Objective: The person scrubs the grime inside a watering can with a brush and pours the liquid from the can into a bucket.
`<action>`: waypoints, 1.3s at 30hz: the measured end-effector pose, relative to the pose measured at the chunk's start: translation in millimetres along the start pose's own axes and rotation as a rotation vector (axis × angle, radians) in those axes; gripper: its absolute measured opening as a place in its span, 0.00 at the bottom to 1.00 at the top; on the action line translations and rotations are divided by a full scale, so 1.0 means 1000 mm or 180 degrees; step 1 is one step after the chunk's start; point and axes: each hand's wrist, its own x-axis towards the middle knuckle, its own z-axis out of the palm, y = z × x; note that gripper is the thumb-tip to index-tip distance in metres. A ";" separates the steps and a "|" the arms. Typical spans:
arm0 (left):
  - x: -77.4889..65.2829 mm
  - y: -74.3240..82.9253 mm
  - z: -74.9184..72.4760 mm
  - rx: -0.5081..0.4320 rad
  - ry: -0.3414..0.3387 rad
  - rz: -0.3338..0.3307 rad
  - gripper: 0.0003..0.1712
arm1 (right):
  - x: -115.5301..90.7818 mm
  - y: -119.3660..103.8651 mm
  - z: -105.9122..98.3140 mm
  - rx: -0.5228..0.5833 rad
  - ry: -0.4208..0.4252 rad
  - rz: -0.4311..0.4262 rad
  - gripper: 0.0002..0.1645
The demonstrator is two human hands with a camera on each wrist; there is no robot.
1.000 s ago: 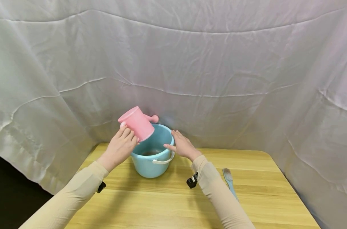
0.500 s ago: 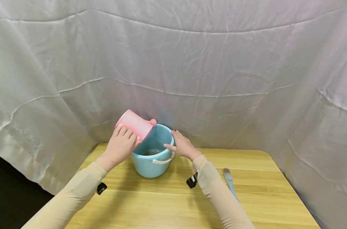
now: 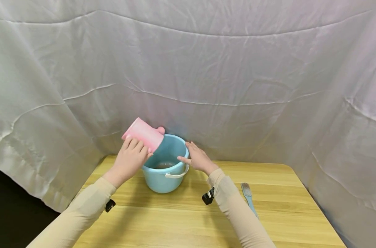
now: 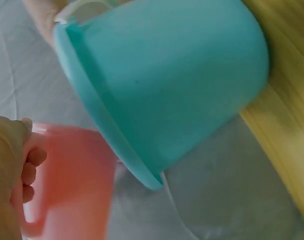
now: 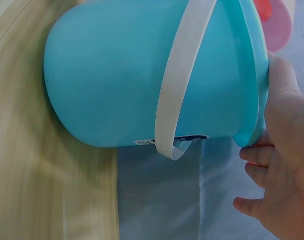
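Observation:
A pink watering can (image 3: 144, 133) is tilted over the left side of a light blue bucket (image 3: 163, 181). My left hand (image 3: 130, 158) holds it by its handle (image 4: 36, 212), with the fingers curled round in the left wrist view. The can's ball-ended spout (image 3: 161, 130) is at the bucket's far left rim. My right hand (image 3: 201, 159) rests on the right side of the rim. Its thumb (image 5: 281, 75) lies along the rim, and the other fingers are loosely spread. A dark patch with small glints shows at the bucket's bottom.
The bucket stands on a wooden table (image 3: 181, 224), its white handle (image 3: 177, 175) hanging down at the front right. A blue-handled brush (image 3: 247, 196) lies on the table beside my right forearm. Grey cloth (image 3: 222, 69) hangs behind and at both sides.
My left hand has turned the watering can further over and shifted it slightly left, the spout moving left too. The right hand and the bucket stay put.

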 end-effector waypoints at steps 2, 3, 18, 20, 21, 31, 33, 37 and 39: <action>0.000 0.001 0.000 0.0153 0.0015 0.0224 0.21 | 0.000 0.000 0.000 -0.0001 0.0017 -0.0013 0.52; -0.001 0.002 0.000 0.0220 0.0020 0.0326 0.22 | 0.000 0.000 0.000 0.0001 0.0026 -0.0019 0.51; 0.003 0.008 -0.012 0.1021 -0.0270 0.0953 0.27 | 0.001 0.002 0.001 0.0002 0.0071 -0.0064 0.51; 0.003 0.006 -0.012 0.1048 -0.0267 0.0950 0.27 | 0.001 0.001 0.001 0.0007 0.0068 -0.0051 0.51; 0.003 0.005 -0.012 0.1058 -0.0263 0.0940 0.27 | 0.001 0.001 0.001 0.0006 0.0071 -0.0050 0.51; 0.001 0.001 -0.012 0.0966 -0.0348 0.1110 0.29 | 0.000 0.000 0.001 0.0010 0.0039 -0.0071 0.52; 0.002 -0.001 -0.011 0.0962 -0.0366 0.1063 0.29 | 0.001 0.000 0.001 0.0008 0.0052 -0.0068 0.51; 0.001 -0.005 -0.010 0.0968 -0.0356 0.0877 0.30 | 0.002 0.000 0.001 0.0023 0.0050 -0.0091 0.51; 0.000 -0.005 -0.010 0.0945 -0.0347 0.0910 0.30 | 0.002 0.001 0.002 0.0045 0.0050 -0.0104 0.50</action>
